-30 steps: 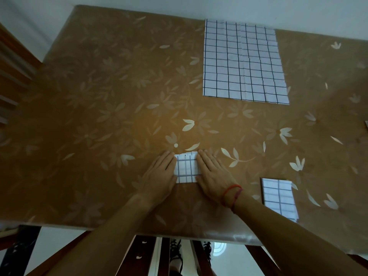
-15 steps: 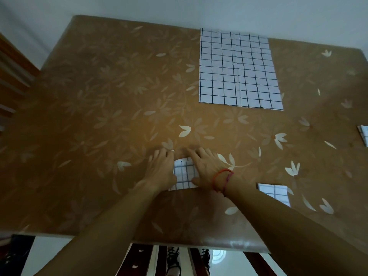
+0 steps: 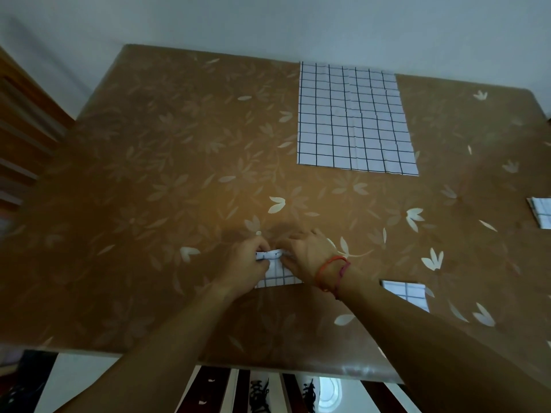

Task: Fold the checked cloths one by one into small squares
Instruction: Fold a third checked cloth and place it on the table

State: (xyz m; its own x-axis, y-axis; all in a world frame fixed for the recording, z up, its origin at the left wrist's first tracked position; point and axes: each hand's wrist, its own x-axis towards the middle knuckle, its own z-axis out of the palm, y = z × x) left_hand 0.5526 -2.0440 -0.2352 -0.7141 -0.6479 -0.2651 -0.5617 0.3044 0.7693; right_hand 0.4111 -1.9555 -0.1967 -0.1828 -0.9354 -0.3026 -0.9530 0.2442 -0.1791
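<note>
The small folded cloth (image 3: 277, 275) is thin white fabric with a black grid. It sits near the table's (image 3: 149, 174) front edge, about mid-width. The left hand (image 3: 246, 263) and right hand (image 3: 308, 256) both pinch its far edge, which curls up while the near part lies flat. A big checked cloth (image 3: 354, 120) lies flat at the back edge, with loads of bare tabletop in between. One folded square (image 3: 407, 292) is just beside the right forearm, and another folded piece (image 3: 541, 216) is at the right edge. The tabletop is glossy brown with a floral print, and there's a pale wall behind.

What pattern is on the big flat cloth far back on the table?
The big cloth is white with thin dark grid lines; head view.
</note>
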